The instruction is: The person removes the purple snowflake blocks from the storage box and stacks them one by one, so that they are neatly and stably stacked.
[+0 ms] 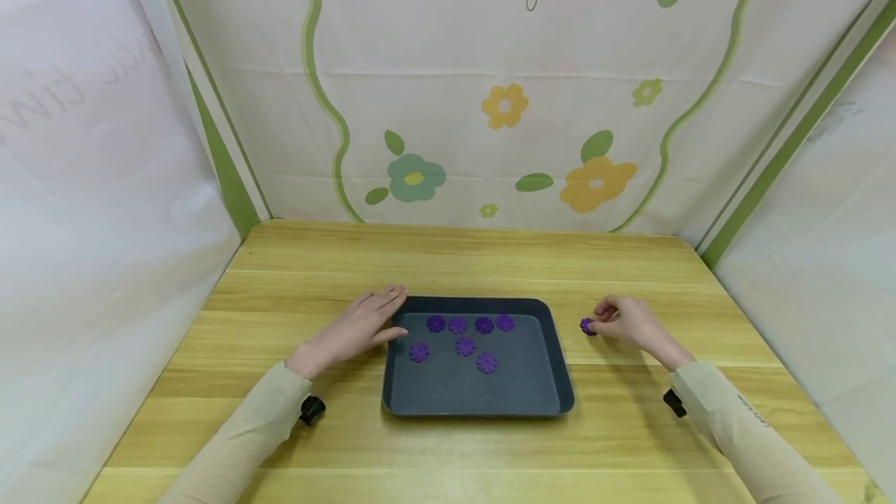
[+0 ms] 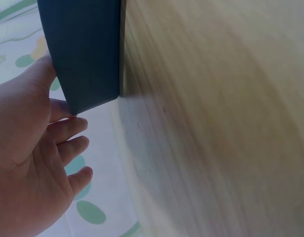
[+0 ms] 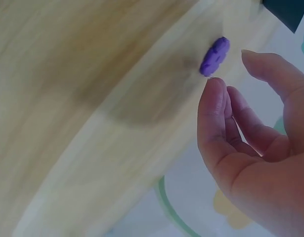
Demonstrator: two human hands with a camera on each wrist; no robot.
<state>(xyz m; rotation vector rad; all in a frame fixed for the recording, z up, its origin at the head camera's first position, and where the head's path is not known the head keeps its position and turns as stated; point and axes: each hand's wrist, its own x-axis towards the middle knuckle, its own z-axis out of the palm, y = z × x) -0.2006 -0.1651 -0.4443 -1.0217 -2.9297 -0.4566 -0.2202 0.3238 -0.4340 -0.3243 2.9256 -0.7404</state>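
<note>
A dark grey rectangular tray (image 1: 483, 415) lies on the wooden table with several purple notched discs (image 1: 486, 362) in it. My left hand (image 1: 360, 330) rests against its far left corner, thumb over the rim and fingers fairly straight. In the left wrist view, fingertips of the left hand (image 2: 38, 148) touch the outer corner of the tray (image 2: 85, 54). To the right of the tray, my right hand (image 1: 628, 325) is at another purple notched disc (image 1: 586, 326). The right wrist view shows this disc (image 3: 214, 57) by one fingertip of the right hand (image 3: 255, 133), with thumb and index finger apart.
The wooden table (image 1: 315, 255) runs back to a white cloth wall (image 1: 448, 99) printed with flowers. More white cloth hangs at the left (image 1: 105, 216) and right (image 1: 826, 201). Black wrist straps (image 1: 312, 409) show under both sleeves.
</note>
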